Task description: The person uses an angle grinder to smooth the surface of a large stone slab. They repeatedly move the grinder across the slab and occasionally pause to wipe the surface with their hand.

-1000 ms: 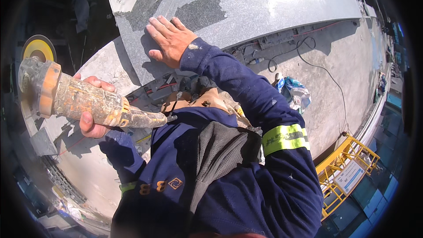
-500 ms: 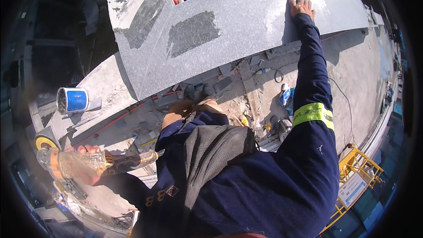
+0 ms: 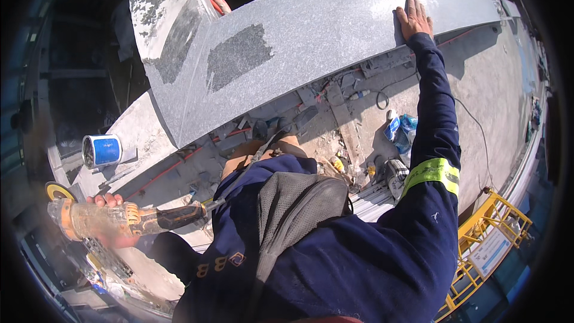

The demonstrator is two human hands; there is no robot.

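At the lower left, my left hand (image 3: 113,221) grips a dusty orange angle grinder (image 3: 84,221) with a yellow disc (image 3: 57,192) at its front and a cord at its rear. My right hand (image 3: 415,19) rests palm down on the pale, speckled grey slab (image 3: 323,30) near its right end, fingers stretched toward the far edge. The slab curves across the top of the view and has a darker rough patch (image 3: 238,54) left of middle. A mottled upright piece (image 3: 161,6) meets it at the left.
A white-and-blue bucket (image 3: 103,151) stands on a pale ledge at the left. Below the slab lie rubble, red hose, plastic bags (image 3: 402,131) and cables on the concrete floor (image 3: 490,90). A yellow metal frame (image 3: 485,233) with a sign is at lower right.
My right hand has slid from beside the dark patch to the slab's right part and stayed there. The grinder in my left hand has dropped lower, bringing the bucket into sight.
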